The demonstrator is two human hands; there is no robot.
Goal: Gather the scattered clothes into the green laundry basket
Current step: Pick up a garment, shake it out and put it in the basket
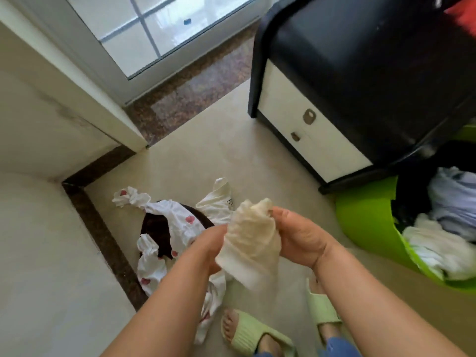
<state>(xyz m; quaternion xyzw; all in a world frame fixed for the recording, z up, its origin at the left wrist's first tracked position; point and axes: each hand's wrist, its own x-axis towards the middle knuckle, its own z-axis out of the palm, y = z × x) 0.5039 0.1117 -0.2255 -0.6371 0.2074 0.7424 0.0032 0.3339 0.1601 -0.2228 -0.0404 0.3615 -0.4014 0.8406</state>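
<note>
A cream sock hangs between both hands above the floor. My left hand grips its lower left side and my right hand pinches its upper end. Below them a white garment with red strawberry prints sprawls on the floor over a dark brown piece of cloth. A second cream sock lies beside it. The green laundry basket stands at the right, holding white and pale blue clothes.
A black cabinet with white drawers stands right behind the basket. A glass door with a dark stone threshold is at the back. Walls with dark skirting close the left side. My feet in green slippers stand below.
</note>
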